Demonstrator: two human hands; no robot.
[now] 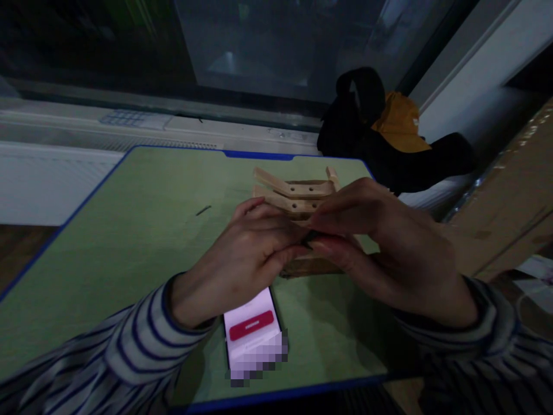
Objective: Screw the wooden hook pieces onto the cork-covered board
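Several pale wooden pieces with drilled holes (302, 189) lie side by side over a brown block (309, 267) on the table. Across the near pieces lies my left hand (254, 245), thumb and fingers closed together; what they grip is hidden. My right hand (380, 248) pinches a small dark thing (309, 236) between thumb and fingers. Its kind is too dim to make out. The fingertips of both hands meet around it, just above the wood. A phone (252, 334) with a lit pink screen and a red bar lies below my left hand.
The green tabletop (142, 242) has a blue edge. A thin dark stick (203, 210) lies on it to the left. Black caps (358, 98) and a mustard cap (400, 121) sit by the window at back right. A cardboard box (501, 196) stands at the right.
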